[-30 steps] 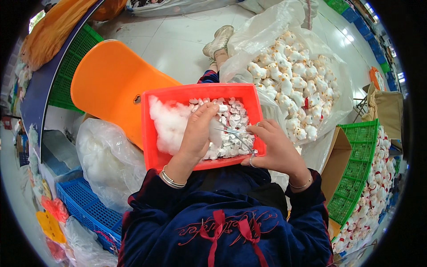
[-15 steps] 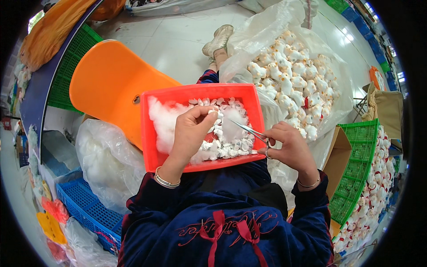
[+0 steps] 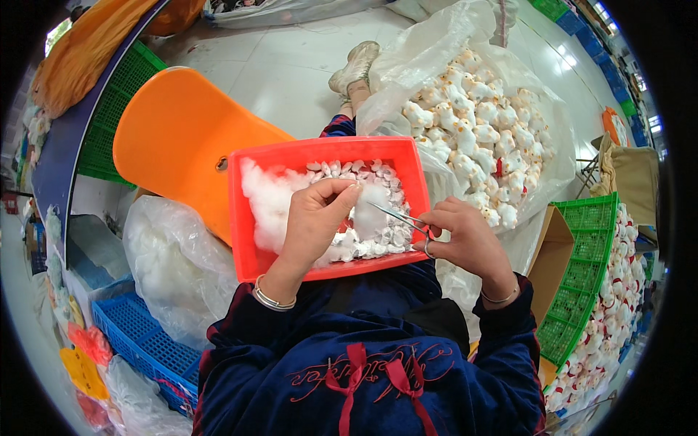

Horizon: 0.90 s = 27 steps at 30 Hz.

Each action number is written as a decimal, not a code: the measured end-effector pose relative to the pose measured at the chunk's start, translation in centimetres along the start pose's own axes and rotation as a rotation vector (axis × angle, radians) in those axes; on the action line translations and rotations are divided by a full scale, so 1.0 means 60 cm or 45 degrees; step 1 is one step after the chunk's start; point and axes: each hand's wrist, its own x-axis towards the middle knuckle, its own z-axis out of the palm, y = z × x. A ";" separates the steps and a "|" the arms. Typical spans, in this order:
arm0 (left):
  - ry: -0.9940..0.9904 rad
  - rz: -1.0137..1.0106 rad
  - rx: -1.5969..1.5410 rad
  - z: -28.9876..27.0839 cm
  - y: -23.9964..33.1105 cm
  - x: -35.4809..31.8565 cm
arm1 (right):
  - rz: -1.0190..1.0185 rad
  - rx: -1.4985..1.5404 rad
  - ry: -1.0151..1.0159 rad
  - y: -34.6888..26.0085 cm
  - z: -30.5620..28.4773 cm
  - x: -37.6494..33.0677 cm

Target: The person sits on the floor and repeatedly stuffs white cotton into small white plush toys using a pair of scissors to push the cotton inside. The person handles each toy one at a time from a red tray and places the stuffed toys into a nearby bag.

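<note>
On my lap rests a red plastic tray (image 3: pixel 327 274) with white stuffing fluff (image 3: pixel 267 203) on its left and many small white fabric pieces (image 3: pixel 371 243) on its right. Above the tray, my left hand (image 3: pixel 320 218) is closed, thumb and forefinger pinched together; whatever lies between the fingertips is hidden. My right hand (image 3: pixel 465 236) grips metal forceps (image 3: pixel 407 218) by their finger rings, over the tray's right edge. The forceps' tips point left, toward a tuft of fluff (image 3: pixel 373 211); I cannot tell if they grip it.
A clear bag of small white stuffed toys (image 3: pixel 472 131) stands ahead on the right. An orange chair (image 3: pixel 189 131) is at the left, near a plastic bag of fluff (image 3: pixel 171 269) and a blue crate (image 3: pixel 145 327). At the right are a cardboard box (image 3: pixel 552 254) and a green crate (image 3: pixel 582 276).
The small white piece seen at my left fingertips earlier is now hidden behind them. My right hand and the forceps have shifted slightly left.
</note>
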 end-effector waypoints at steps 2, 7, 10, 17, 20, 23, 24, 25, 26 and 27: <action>-0.005 0.006 -0.007 0.003 0.002 -0.001 | 0.023 -0.020 -0.017 -0.001 0.000 0.000; -0.007 0.041 0.100 0.004 -0.005 -0.009 | 0.039 -0.001 -0.014 -0.003 0.004 0.001; -0.080 -0.069 -0.045 0.004 -0.015 -0.009 | 0.065 0.085 0.004 -0.017 0.010 0.008; -0.110 -0.108 -0.090 -0.015 -0.008 0.001 | 0.059 0.026 -0.088 0.006 0.013 0.000; -0.047 -0.049 -0.125 -0.022 -0.017 0.005 | 0.058 0.019 -0.058 0.009 -0.017 -0.007; -0.083 -0.064 -0.005 -0.018 -0.012 0.000 | -0.020 0.032 0.046 0.010 -0.016 -0.006; -0.092 -0.066 -0.018 -0.014 -0.012 -0.001 | -0.091 -0.018 0.062 0.011 -0.004 -0.001; -0.101 -0.069 -0.031 -0.010 -0.011 -0.002 | -0.162 -0.068 0.078 0.011 0.003 0.001; -0.084 -0.051 -0.040 -0.009 -0.009 -0.003 | -0.082 -0.056 0.010 0.008 0.003 0.004; -0.067 -0.034 -0.049 -0.008 -0.008 -0.003 | -0.002 -0.044 -0.058 0.004 0.001 0.006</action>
